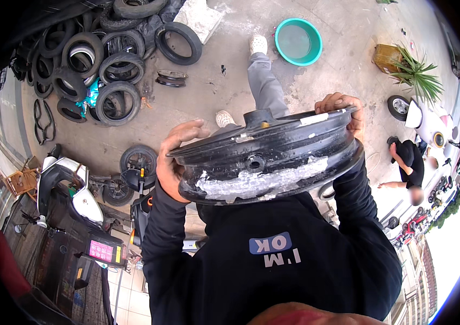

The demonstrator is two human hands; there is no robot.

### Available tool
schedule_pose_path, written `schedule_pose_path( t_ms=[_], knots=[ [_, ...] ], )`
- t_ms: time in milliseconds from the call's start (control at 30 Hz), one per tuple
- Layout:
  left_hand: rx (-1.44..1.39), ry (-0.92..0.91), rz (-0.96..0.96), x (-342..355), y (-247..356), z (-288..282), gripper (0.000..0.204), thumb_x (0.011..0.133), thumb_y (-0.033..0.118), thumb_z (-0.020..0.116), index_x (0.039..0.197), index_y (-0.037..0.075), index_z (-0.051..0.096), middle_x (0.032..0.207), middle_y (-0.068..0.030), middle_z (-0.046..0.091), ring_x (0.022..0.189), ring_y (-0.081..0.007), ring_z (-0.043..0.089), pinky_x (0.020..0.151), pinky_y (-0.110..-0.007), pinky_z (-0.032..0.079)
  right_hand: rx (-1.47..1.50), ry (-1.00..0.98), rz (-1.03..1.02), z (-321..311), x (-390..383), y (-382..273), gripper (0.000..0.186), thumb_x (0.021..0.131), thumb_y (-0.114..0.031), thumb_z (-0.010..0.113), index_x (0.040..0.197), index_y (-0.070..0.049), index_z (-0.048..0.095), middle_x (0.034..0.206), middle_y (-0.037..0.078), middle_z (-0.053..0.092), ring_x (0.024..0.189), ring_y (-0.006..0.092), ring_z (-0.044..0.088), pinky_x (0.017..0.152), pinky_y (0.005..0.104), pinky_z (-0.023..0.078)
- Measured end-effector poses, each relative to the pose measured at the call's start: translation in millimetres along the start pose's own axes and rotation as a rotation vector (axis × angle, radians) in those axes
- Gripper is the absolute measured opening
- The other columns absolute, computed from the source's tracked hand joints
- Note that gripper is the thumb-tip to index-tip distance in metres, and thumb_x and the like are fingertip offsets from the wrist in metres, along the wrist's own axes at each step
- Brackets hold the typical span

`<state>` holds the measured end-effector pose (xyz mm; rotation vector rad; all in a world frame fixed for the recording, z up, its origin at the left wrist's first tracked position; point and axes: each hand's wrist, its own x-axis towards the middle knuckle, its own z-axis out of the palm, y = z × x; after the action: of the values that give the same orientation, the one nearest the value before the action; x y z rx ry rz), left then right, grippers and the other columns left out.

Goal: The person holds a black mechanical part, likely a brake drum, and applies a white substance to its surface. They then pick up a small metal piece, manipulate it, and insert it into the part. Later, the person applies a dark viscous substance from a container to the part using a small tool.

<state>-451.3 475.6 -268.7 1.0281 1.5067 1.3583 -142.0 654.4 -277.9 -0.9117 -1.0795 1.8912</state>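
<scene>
A black metal wheel rim (pixel 273 154) is held up in front of my chest, tilted, by both hands. Pale, scraped patches run along its outer channel, and a small round hole sits mid-way across that channel. My left hand (pixel 174 160) is wrapped round its left end, with the fingers over the upper edge. At the other end, my right hand (pixel 343 111) grips the raised edge, knuckles bent over it. A hub stub (pixel 259 117) stands out from the rim's far side. No tyre is on the rim.
Used tyres (pixel 117 103) are heaped at the far left, beside another small rim (pixel 171 78) on the concrete. A teal basin (pixel 298 41) stands ahead. Scooters (pixel 73 187) are parked left. A potted plant (pixel 416 73), a white scooter (pixel 433 127) and a crouching person (pixel 411 162) are right.
</scene>
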Motion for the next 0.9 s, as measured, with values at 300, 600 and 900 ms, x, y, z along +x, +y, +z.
schedule_pose_path(
  t_ms=[300, 600, 900],
  knots=[
    [0.614, 0.14, -0.597, 213, -137, 66, 0.033, 0.071, 0.004, 0.076, 0.099, -0.003, 0.059, 0.085, -0.0138, 0.068, 0.076, -0.0245, 0.068, 0.074, -0.035, 0.052, -0.414, 0.16, 0.643, -234, 323, 294, 0.066, 0.086, -0.036, 0.081, 0.138, -0.001, 0.058, 0.128, 0.016, 0.067, 0.114, 0.0254, 0.066, 0.1, 0.0384, 0.051],
    [0.977, 0.133, -1.155, 253, -328, 97, 0.068, 0.069, 0.019, 0.085, 0.121, -0.012, 0.056, 0.097, -0.022, 0.065, 0.088, -0.034, 0.065, 0.082, -0.042, 0.051, -1.502, 0.373, 0.444, -458, 696, 595, 0.042, 0.086, -0.031, 0.074, 0.121, -0.01, 0.07, 0.113, 0.016, 0.074, 0.114, 0.0344, 0.067, 0.097, 0.0457, 0.053],
    [0.704, 0.023, -1.512, 294, -341, 121, 0.055, 0.072, 0.028, 0.091, 0.104, -0.001, 0.059, 0.091, -0.0178, 0.071, 0.082, -0.0289, 0.07, 0.077, -0.039, 0.055, -1.659, 0.108, 0.349, -496, 722, 649, 0.035, 0.084, -0.032, 0.074, 0.107, -0.006, 0.073, 0.102, 0.021, 0.074, 0.096, 0.0399, 0.071, 0.088, 0.049, 0.056]
  ],
)
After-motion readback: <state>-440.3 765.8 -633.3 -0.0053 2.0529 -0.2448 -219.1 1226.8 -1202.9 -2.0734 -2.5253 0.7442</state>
